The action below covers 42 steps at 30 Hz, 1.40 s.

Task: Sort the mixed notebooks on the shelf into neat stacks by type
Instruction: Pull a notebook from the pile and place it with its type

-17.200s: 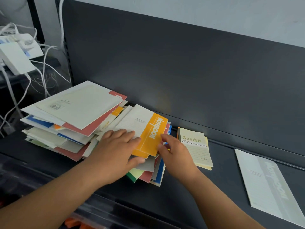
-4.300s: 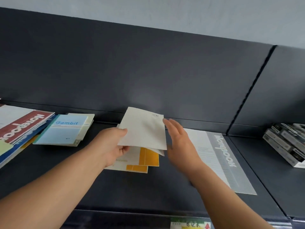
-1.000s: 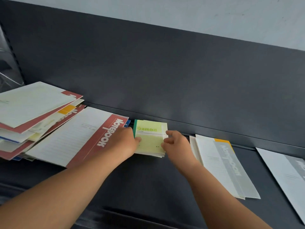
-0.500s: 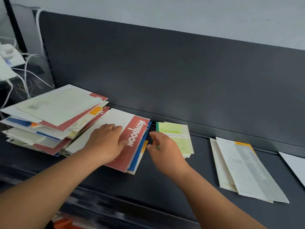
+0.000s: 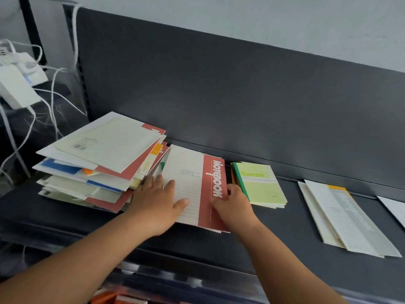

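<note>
A red-banded notebook (image 5: 195, 183) lies face up on the dark shelf (image 5: 285, 233), on top of other notebooks. My left hand (image 5: 157, 205) rests flat on its white lined part, fingers spread. My right hand (image 5: 232, 207) grips its red right edge, thumb on the cover. Left of it leans a messy mixed pile of notebooks (image 5: 98, 159). Just right of my right hand sits a small stack of Gambit pads (image 5: 260, 185) with a green one on top. Farther right lies a stack of grey-banded notebooks (image 5: 346, 218).
White cables and a white adapter (image 5: 17, 84) hang at the far left beyond the shelf upright. Another white notebook corner (image 5: 394, 207) shows at the right edge. The shelf's back panel (image 5: 241, 95) rises right behind the stacks. Orange items (image 5: 105, 297) show on the shelf below.
My right hand has left the Gambit pads and taken the red notebook's right edge. My left hand has slid onto the white part of its cover. The view has shifted slightly left.
</note>
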{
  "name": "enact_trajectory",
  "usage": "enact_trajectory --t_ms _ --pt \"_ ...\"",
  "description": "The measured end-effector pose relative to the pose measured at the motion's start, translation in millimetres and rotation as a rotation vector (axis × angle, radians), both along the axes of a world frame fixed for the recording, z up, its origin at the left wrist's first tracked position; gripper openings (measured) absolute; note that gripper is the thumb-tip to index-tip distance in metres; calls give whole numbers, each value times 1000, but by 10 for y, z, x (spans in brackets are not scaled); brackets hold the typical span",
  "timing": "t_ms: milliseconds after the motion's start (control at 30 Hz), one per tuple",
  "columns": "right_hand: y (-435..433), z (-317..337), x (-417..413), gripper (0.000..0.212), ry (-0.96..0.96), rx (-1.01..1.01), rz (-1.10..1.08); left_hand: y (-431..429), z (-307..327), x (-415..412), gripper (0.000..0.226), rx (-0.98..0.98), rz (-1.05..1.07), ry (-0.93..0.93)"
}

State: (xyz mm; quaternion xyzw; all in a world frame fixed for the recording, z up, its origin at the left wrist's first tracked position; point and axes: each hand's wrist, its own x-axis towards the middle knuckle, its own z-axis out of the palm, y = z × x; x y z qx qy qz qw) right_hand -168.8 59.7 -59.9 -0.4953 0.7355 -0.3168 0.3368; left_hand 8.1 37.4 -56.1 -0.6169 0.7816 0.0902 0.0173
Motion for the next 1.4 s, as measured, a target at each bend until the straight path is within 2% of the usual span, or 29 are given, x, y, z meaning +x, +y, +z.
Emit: enact_trajectory --t_ms 167,267,333,433,500,633,700,767,900,1167,1400 --pt "-25 -45 50 30 -166 8 -172 3 -35 56 69 -20 -81 68" --pt "-11 -33 70 24 -263 9 -239 8 -31 100 63 -49 -115 208" --pt "10 7 77 16 -402 42 -287 20 -17 114 57 -40 -125 336" --pt "38 77 62 20 -589 100 -338 16 -10 135 52 -15 -126 437" --pt "34 98 63 21 -557 91 -310 11 -11 155 50 0 -131 443" --pt "3 144 92 19 -223 2 -202 12 12 174 50 3 -138 413" --pt "-8 189 99 15 -188 -30 -184 24 41 177 51 10 -138 420" --pt "-1 214 106 4 -198 -51 -154 44 65 174 50 25 -145 462" --pt "67 198 134 14 -245 -115 -133 66 80 180 49 13 -130 542" --pt "289 259 -169 15 -447 -254 -166 101 230 -68 50 -137 -146 605" --pt "561 313 -762 19 -512 -308 -215 228 316 -648 58 -110 -186 629"
